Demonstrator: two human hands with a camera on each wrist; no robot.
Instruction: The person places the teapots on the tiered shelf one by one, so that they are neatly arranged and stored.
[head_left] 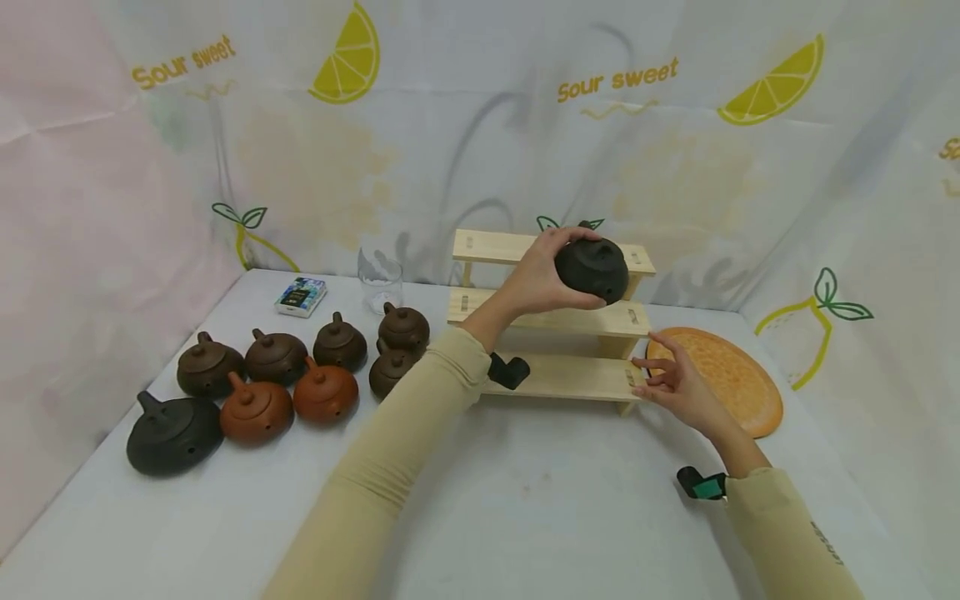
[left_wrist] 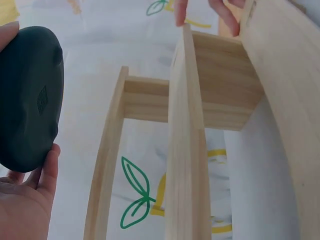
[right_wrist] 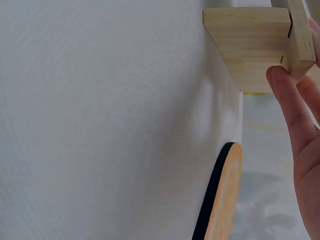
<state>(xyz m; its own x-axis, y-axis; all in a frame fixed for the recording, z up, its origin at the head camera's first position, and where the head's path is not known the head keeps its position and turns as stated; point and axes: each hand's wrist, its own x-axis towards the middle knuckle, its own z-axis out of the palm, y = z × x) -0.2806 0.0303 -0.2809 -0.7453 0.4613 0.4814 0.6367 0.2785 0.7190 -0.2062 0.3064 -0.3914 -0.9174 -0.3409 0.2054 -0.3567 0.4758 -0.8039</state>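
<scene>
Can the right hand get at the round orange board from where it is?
Probably yes, if the right hand first lets go of the wooden shelf: the round orange board lies close beside it, with nothing visible on top or in between.

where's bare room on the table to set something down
The white table is bare in front of the tiered wooden shelf, between left sleeve and right sleeve; also between the orange teapots and left sleeve. Crowded: the left, with clustered brown teapots, and right of the shelf, under an orange board.
</scene>
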